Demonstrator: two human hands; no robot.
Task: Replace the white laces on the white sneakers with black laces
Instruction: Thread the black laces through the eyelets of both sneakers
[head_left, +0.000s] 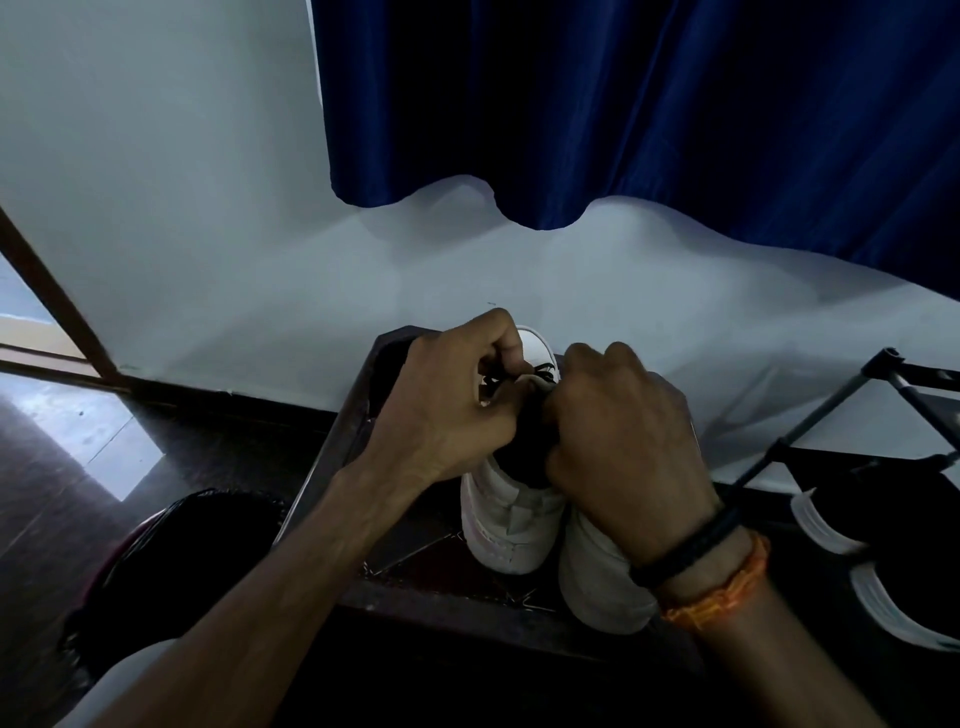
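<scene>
Both forearms enter from 6 o'clock. Right hand (623, 441), black band and orange thread at its wrist, curls over the collar of a white sneaker (511, 512); what its fingers grip is hidden. Left hand (457, 395) at 11 o'clock of it, fingers curled, pinching black lace (543, 371) at the tongue. Second white sneaker (602, 587) touching the first, at its 4 o'clock. Both sit on a dark stool (441, 577). Blue curtain (623, 104) at 12 o'clock, dark bin (176, 561) at 8 o'clock, metal rack (831, 410) at 3 o'clock.
</scene>
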